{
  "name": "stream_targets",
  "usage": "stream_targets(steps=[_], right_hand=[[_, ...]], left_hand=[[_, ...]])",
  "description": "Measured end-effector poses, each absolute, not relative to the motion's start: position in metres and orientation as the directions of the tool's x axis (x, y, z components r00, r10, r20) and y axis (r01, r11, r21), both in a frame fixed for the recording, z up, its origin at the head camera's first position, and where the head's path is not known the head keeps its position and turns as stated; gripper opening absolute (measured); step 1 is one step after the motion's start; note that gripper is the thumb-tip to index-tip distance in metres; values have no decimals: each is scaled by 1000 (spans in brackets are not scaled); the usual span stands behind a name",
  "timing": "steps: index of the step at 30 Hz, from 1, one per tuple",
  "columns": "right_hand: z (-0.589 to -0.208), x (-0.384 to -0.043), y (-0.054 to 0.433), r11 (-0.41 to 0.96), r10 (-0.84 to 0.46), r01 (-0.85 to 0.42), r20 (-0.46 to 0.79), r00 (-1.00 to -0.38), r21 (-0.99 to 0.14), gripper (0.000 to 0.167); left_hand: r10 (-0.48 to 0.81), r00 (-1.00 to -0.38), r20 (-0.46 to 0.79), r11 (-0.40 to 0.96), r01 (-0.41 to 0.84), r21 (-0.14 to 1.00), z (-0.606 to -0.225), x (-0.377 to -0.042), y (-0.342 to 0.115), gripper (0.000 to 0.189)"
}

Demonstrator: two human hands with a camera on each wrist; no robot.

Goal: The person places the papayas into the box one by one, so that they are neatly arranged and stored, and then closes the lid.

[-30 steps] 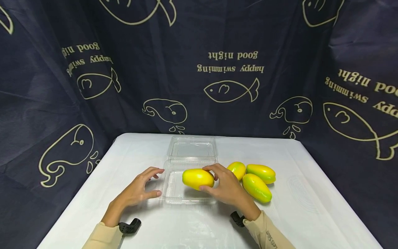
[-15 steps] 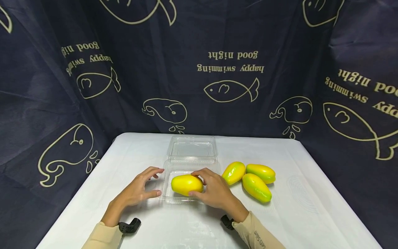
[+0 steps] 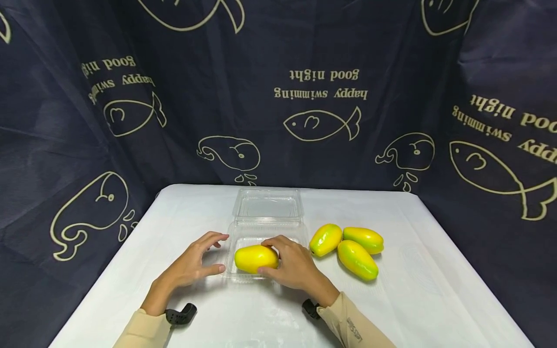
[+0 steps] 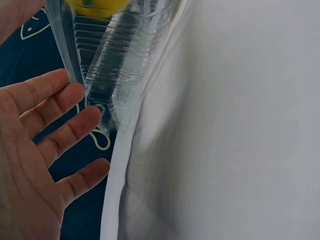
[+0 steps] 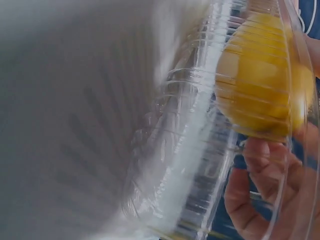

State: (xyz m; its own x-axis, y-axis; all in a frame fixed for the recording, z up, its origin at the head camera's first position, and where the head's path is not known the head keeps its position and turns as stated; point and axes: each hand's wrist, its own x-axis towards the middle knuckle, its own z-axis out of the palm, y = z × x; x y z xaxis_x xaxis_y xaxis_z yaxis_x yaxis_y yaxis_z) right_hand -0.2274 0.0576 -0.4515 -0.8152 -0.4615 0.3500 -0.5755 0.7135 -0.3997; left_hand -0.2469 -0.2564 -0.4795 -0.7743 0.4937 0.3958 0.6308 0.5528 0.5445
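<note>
- Yellow fruit [image 3: 254,259] grasped by right hand [image 3: 293,266], positioned inside open clear plastic box [image 3: 248,240].
- Left hand [image 3: 191,263] released, placed beside box's left edge; contact can't be told.
- Three more fruits [image 3: 358,260] grouped on tabletop [image 3: 417,299], right of box.

The right sleeve [image 3: 337,317] is beige, with dark lettering [image 3: 354,330] along it and a black right band [image 3: 311,308] at its cuff [image 3: 329,310]. Left of it, the left sleeve [image 3: 143,329] matches, its black left band [image 3: 181,314] hook-shaped. Left grip [image 3: 193,261] and right grip [image 3: 292,263] are bare.
</note>
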Motion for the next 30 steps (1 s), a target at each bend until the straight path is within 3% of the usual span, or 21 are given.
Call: stream_targets(steps=[30], right_hand=[[-453,-242,41,690,-468,-499,202,-860,-524,53]], left_hand=[[493,-782,381,570,621,538,-479,-246,-257,72]])
